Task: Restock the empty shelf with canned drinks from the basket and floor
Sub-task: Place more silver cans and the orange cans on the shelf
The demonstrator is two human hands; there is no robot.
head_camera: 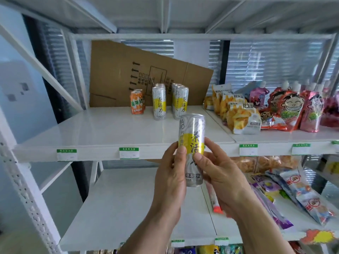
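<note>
Both hands, left (169,173) and right (222,177), gripping one can (192,143). Upright, long axis vertical, top toward shelf (102,132). Lower label partly hidden behind thumbs.

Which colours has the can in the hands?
The can is silver with a yellow band, seen in the head view.
</note>
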